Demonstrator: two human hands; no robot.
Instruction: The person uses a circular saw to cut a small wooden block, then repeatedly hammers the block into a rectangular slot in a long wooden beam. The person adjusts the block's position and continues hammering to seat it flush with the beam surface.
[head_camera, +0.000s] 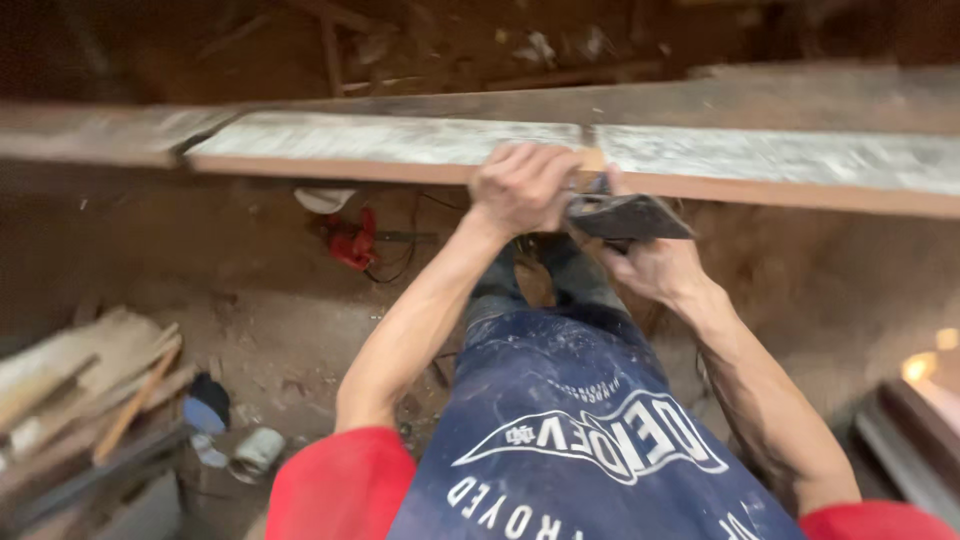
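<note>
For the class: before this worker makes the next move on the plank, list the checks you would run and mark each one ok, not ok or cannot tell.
1. Left hand steadies the pale plank: ok, it presses on the near edge.
2. Right hand grips the dark tool: ok, closed around it.
3. Tool meets the plank edge: cannot tell, blurred.
4. Fingers away from the tool: not ok, right beside it.
5. Floor below free of clutter: not ok, a red power tool with cord lies there.

A dusty dirt floor (280, 330) carries stacked scrap wood (80, 390) at left, a red power tool (352, 243), and dim warm light.
</note>
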